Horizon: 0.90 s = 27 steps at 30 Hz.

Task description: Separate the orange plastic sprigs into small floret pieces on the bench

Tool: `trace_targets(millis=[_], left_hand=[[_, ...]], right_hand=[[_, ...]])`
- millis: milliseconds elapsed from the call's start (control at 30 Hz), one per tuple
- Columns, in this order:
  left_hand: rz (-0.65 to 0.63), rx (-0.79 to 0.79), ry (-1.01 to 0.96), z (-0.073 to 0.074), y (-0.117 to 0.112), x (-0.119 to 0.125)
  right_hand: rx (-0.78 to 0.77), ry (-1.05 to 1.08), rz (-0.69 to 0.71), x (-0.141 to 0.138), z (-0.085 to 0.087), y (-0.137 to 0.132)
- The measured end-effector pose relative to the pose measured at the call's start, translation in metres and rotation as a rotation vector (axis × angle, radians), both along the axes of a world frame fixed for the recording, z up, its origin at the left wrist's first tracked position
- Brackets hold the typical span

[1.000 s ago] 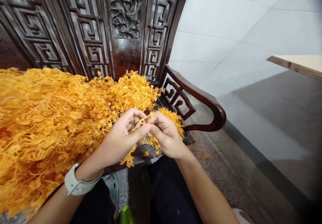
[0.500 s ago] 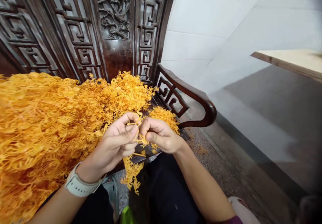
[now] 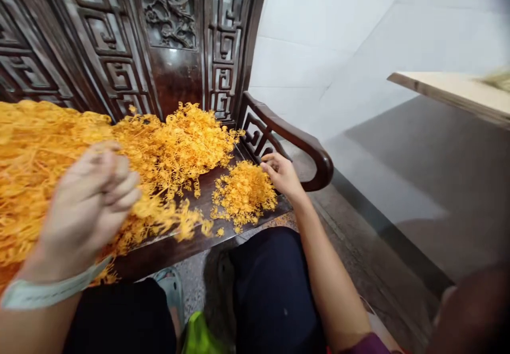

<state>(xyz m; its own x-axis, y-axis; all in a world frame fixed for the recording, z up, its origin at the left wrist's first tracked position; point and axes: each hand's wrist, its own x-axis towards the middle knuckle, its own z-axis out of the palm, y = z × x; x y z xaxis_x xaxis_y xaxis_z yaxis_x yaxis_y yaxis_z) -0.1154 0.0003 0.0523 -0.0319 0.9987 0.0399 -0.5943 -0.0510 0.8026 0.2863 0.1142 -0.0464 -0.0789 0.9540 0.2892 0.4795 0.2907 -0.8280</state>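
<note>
**Hands parted above a bench of orange sprigs**

Closest to the lens, at lower left: a pale wristband [image 3: 56, 287] and, blurred, the left hand [image 3: 91, 197], curled tight in front of the large heap [image 3: 35, 141]. Apparently clenched inside, one end of a sprig [image 3: 185, 220], stretched out to the right along the front of the bench [image 3: 169, 250]; too smeared near the fist to show exactly where pinched. Below, navy trousers [image 3: 274, 290], a bright green object [image 3: 199, 335] between the legs and a blue-green shoe [image 3: 173, 290] on the floor.

Farther in, the right hand [image 3: 281, 173], fingers loosely bent, with nothing visible between thumb and forefinger. Poised at the right side of the small heap [image 3: 245, 192]; impossible to tell whether touching or only just beside.

Half a second earlier, close together with yellow-orange strands between the fingertips; now well apart, with a swing to the left for one and a reach to the small heap for the other. Judging by that, a break in the two-handed fingering, with the sprig now seemingly in the charge of the left alone.

Beyond, at the bench's end, a curved armrest [image 3: 295, 134]; behind the heaps, a dark carved backrest [image 3: 175, 83]; past both, a white wall [image 3: 303, 41], with a board [image 3: 450, 94] jutting in from the right.
</note>
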Motion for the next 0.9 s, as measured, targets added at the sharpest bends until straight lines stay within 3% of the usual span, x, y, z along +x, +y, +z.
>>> trace_targets(millis=[67,167,300,400,533,600,767,900], left_hand=[[0.056,0.016,0.146,-0.007,0.005,0.030],[0.036,-0.049,0.136,-0.020,0.011,0.063],[-0.034,-0.108,0.045,-0.029,0.014,0.071],[-0.078,-0.122,-0.008,-0.028,0.012,0.072],[-0.101,-0.145,-0.058,-0.022,0.013,0.079],[-0.091,-0.156,-0.049,-0.022,0.015,0.083],[-0.040,-0.102,0.115,-0.030,0.018,0.085],[-0.191,-0.031,0.494,-0.037,0.016,0.079]], right_hand=[[-0.054,-0.176,0.059,0.002,-0.012,0.007],[-0.015,-0.361,0.079,0.001,-0.019,0.010],[0.100,-0.460,0.063,-0.012,-0.011,0.002],[0.162,-0.230,0.108,-0.043,0.011,-0.025],[0.053,-0.002,0.527,-0.104,0.037,-0.069],[0.039,0.055,0.600,-0.128,0.041,-0.081],[-0.039,0.366,0.584,-0.146,0.036,-0.084],[-0.077,0.448,0.566,-0.140,0.036,-0.076]])
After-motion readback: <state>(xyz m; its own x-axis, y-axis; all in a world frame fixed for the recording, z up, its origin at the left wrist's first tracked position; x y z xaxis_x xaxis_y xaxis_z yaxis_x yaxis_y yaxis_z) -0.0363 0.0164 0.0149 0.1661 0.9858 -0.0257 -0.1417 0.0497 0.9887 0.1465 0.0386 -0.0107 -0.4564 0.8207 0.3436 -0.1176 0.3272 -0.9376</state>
